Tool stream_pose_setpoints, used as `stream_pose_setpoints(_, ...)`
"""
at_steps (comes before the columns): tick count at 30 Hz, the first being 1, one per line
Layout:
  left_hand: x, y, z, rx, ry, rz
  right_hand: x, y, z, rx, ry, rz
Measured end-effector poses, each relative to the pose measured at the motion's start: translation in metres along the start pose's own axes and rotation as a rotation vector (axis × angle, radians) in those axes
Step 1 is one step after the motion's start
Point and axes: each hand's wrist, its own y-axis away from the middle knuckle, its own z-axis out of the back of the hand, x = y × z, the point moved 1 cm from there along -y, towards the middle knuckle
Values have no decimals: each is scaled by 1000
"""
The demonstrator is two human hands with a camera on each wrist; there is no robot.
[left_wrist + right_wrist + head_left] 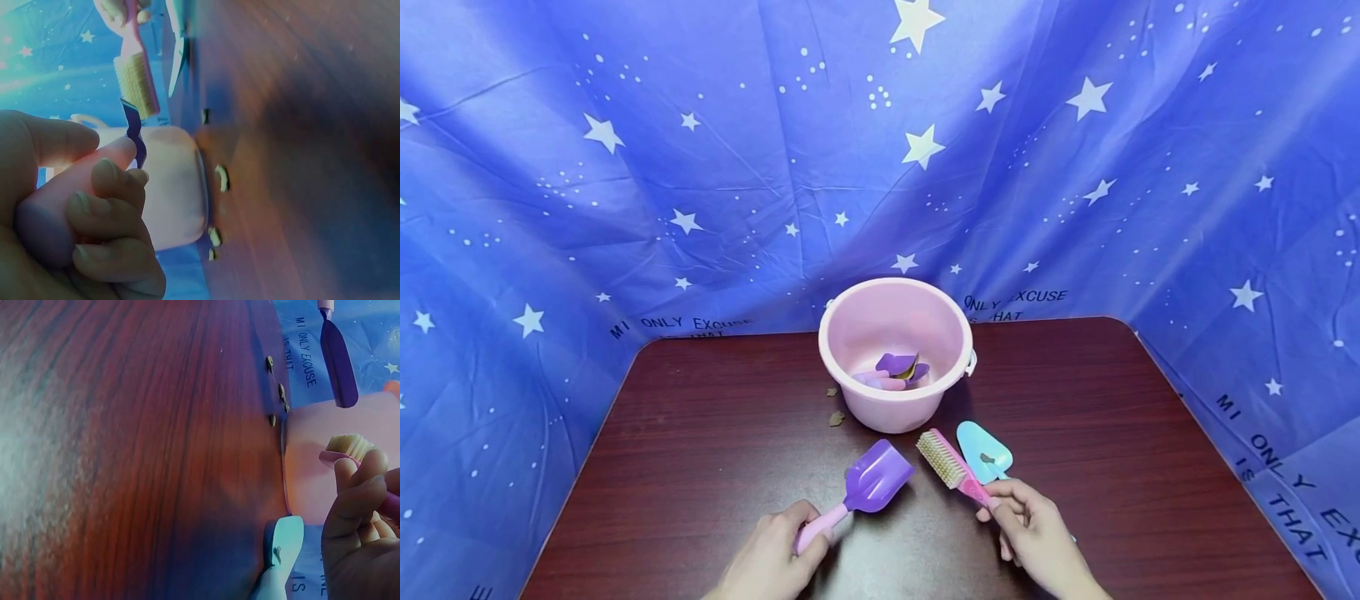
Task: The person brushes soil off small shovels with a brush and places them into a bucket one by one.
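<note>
My left hand [771, 550] grips the pink handle of a purple toy shovel [874, 483], fingers wrapped round it. The blade points toward the bucket and hangs above the table. In my right hand [1033, 533] I hold a pink brush [942, 460] by its handle, with its pale bristles facing left toward the shovel. Both tools are in front of a pink bucket [891, 412]. Beside the brush lies a light blue toy trowel [972, 440] with a small brown bit on its blade; my right hand overlaps its handle in the head view.
Purple and pink pieces [895, 364] lie inside the bucket. Several small brown bits [222, 178] are scattered on the dark wooden table [700, 433] by the bucket's base. Blue star-printed cloth [737, 167] surrounds the table's back and sides.
</note>
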Motion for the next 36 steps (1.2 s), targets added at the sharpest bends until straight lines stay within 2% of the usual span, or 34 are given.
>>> stream_pose_setpoints(5,2,-3,11,-18,-67,51,-1,1,5,-13,-4,-7)
stream_pose_setpoints(10,4,-5,26,-22,-118,134,2,1,10,-56,12,7)
stream_pose_setpoints(14,8,-5,36,-42,-139,160,4,1,15,-81,40,36)
stream_pose_setpoints(24,17,-11,65,-186,-176,117,6,1,26,-111,80,6)
stream_pose_setpoints(36,16,-28,94,-263,-198,116,10,2,37,-131,105,30)
